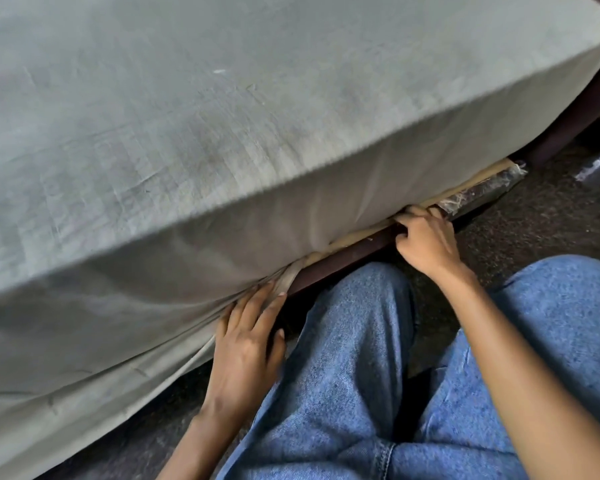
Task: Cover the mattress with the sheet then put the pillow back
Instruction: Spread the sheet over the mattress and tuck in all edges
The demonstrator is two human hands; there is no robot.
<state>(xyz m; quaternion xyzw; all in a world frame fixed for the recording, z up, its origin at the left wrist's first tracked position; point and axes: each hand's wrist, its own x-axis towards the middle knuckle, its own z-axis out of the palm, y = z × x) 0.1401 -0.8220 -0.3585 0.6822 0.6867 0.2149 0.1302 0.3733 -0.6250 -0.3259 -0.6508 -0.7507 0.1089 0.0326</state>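
While the grey-green sheet [222, 116] already hides the mattress top and near side, its hem hangs loose at the left, so tucking is the step in hand. The left hand [250, 341] presses it with straight fingers. The right hand [426, 240] curls at the hem by the dark bed frame [343, 252], fingertips hidden, so any grip is unclear. Next, the loose hem needs pushing under. No pillow shows.

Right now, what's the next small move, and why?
Probably push the bunched fold at the left hand in above the frame. Between the hands the sheet looks tucked along the frame, where the right hand curls on its edge. Left of the left hand it hangs loose toward the floor.
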